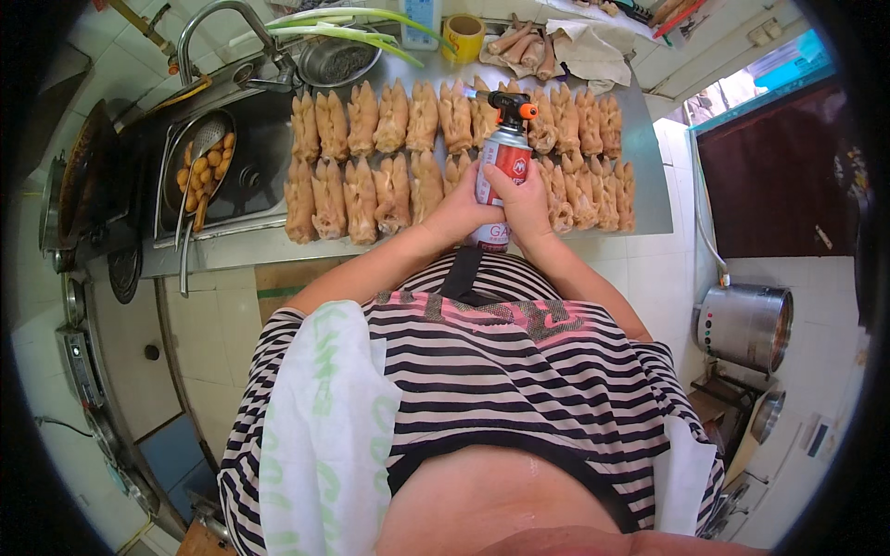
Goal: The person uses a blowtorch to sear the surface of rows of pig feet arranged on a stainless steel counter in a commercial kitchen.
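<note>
Both my hands grip a gas canister (495,226) fitted with a black and orange blowtorch head (513,105). My left hand (460,203) wraps the can from the left, and my right hand (520,198) holds its right side, thumb across the front. The torch nozzle points left, with a faint bluish flame at its tip, over the back row of pig's trotters (422,115). A front row of trotters (360,201) lies nearer to me, partly hidden by the canister and my hands. Both rows rest on a stainless steel counter (650,201).
At left, a sink (261,135) holds a strainer of round brown pieces (205,167) beneath a faucet (226,10). Behind the trotters are a metal bowl (338,59), spring onions (334,31), yellow tape (464,38) and a cloth (591,52). A steel pot (740,326) stands at right.
</note>
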{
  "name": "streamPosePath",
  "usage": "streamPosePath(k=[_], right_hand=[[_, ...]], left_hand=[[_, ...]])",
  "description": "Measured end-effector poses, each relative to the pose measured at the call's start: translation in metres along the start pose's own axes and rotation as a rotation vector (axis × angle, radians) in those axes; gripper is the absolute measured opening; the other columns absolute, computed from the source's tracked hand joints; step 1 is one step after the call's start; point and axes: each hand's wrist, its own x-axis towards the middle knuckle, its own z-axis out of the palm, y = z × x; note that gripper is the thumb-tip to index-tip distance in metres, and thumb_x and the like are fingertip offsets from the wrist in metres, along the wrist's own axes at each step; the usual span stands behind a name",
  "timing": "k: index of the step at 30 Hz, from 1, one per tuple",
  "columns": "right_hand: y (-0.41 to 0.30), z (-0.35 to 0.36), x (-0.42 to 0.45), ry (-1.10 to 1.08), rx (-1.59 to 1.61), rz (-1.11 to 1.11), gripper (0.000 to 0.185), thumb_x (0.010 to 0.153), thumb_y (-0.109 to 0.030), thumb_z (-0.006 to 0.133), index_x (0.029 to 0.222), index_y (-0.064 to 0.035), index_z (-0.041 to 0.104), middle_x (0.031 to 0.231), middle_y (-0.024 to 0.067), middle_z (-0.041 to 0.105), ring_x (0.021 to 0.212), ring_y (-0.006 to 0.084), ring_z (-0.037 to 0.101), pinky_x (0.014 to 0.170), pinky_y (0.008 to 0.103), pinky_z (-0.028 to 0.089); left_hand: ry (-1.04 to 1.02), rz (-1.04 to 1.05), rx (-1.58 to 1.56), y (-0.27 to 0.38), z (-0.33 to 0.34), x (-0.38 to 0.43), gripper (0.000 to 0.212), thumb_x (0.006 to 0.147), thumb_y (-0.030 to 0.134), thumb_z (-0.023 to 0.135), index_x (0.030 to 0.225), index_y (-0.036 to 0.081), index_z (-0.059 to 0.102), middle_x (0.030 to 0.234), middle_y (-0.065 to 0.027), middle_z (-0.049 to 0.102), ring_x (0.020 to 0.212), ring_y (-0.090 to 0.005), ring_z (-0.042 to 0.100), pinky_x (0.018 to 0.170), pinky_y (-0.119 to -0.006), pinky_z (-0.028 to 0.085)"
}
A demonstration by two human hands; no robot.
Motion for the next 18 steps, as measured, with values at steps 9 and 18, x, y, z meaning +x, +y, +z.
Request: streamPosePath(k=[9,18], right_hand=[[0.009,-0.004,0.009,-0.033,-0.101,0.012,0.037,0.08,-0.014,0.072,0.109,-0.0044,0.051,0.094,0.0035,0.059,0.08,0.0105,0.058,0.072,0.0263,0.05],[0.006,0.01,0.003,-0.086,-0.037,0.021,0.046,0.075,-0.025,0.076,0.106,0.0009,0.053,0.093,0.0088,0.063,0.079,0.0142,0.061,0.07,0.0292,0.051]], left_hand=[[0.015,-0.009,0.016,0.005,-0.001,0.0,0.091,0.066,0.003,0.074,0.14,0.002,0.021,0.119,-0.0123,0.052,0.106,-0.0206,0.054,0.09,-0.035,0.046],[0.087,0.012,-0.02,0.005,-0.004,-0.013,0.079,0.069,0.003,0.073,0.134,0.006,0.028,0.118,-0.0102,0.05,0.107,-0.0185,0.053,0.09,-0.033,0.047]])
